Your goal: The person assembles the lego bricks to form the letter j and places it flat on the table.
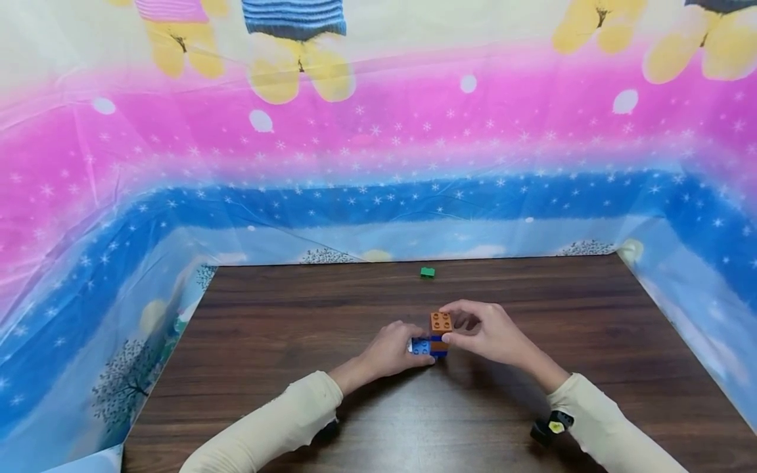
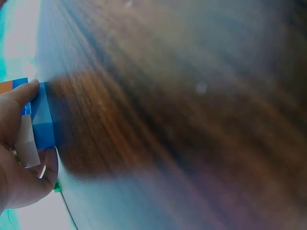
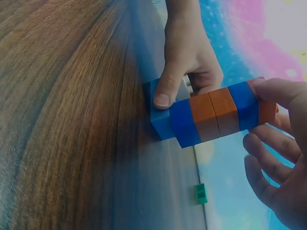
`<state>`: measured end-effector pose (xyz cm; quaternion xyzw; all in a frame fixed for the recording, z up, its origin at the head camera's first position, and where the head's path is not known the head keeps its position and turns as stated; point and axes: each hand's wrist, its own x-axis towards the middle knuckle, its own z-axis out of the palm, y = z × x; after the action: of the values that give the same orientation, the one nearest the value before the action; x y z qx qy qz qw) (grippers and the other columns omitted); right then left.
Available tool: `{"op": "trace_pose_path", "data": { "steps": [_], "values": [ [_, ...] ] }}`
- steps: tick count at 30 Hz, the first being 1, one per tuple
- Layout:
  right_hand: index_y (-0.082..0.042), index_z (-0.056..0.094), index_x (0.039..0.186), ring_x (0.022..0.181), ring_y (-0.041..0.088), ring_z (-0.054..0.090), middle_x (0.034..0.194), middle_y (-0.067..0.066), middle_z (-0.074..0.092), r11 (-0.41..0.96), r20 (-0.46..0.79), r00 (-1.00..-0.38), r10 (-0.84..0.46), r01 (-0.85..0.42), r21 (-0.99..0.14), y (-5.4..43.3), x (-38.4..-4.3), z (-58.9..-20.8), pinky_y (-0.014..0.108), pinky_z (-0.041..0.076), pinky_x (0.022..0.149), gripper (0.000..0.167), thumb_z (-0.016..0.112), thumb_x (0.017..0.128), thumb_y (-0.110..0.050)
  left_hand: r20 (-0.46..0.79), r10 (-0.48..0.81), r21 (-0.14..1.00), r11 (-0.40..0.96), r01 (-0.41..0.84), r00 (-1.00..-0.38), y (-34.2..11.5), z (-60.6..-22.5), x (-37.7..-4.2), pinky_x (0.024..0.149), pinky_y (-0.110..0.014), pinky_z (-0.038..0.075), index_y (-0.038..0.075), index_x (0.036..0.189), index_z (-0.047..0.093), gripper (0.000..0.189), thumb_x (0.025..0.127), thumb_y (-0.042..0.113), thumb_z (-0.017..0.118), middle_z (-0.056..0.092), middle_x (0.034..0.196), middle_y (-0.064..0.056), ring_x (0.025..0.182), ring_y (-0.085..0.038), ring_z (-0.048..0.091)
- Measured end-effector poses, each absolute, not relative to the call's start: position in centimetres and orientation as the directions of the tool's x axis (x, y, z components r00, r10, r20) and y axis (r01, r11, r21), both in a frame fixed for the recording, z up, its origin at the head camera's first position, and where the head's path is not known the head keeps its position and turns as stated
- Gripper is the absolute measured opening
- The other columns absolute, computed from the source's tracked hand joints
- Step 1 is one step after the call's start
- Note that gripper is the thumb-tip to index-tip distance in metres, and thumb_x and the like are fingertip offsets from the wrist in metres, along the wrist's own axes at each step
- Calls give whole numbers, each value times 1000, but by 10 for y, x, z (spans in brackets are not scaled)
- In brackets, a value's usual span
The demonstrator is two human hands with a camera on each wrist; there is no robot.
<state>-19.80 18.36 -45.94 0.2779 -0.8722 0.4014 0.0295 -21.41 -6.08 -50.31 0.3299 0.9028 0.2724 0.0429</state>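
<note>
A tower of blue and orange toy bricks [image 3: 206, 117] rises on the table beside a lighter blue brick [image 2: 44, 122] at its base. My left hand [image 1: 387, 351] grips this base brick, the thumb laid along its near side. Within that grip a white brick [image 2: 29, 143] shows, attached by the light blue one. My right hand [image 1: 491, 334] pinches the orange brick [image 1: 440, 322] at the top of the tower between thumb and index finger. In the right wrist view its other fingers curve below, apart from the tower.
A small green brick [image 1: 427, 272] lies near the far edge of the dark wooden table [image 1: 296, 309]. A printed pink and blue cloth [image 1: 378, 197] hangs behind the table and along both sides.
</note>
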Motion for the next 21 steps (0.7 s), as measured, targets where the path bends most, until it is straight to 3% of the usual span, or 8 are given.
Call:
{"op": "trace_pose_path", "data": {
  "steps": [7,16,21],
  "values": [
    [-23,68,128,85,8,65,97,-10,68,503,227,-861,-456,-459,-732,185,-201,-467,29,56,72,45,81,89,-40,95,630,512,634,580,-771,-62,-504,-215,70,-21,46,13,118,74,43,88,43,80,74,99,6,79,-2,56],
    [-22,70,125,83,9,65,94,-10,68,508,205,-863,-462,-447,-736,183,-202,-465,30,56,72,42,80,89,-41,86,645,485,639,597,-760,-76,-495,-212,91,-31,51,14,135,65,56,89,43,79,70,123,2,107,-12,62],
    [-20,70,125,85,9,64,95,-10,68,522,195,-869,-455,-438,-732,182,-202,-465,29,56,74,43,80,89,-40,115,622,458,659,597,-774,-89,-493,-207,90,-34,52,14,135,65,55,90,42,79,69,125,0,109,-15,61]
  ]
}}
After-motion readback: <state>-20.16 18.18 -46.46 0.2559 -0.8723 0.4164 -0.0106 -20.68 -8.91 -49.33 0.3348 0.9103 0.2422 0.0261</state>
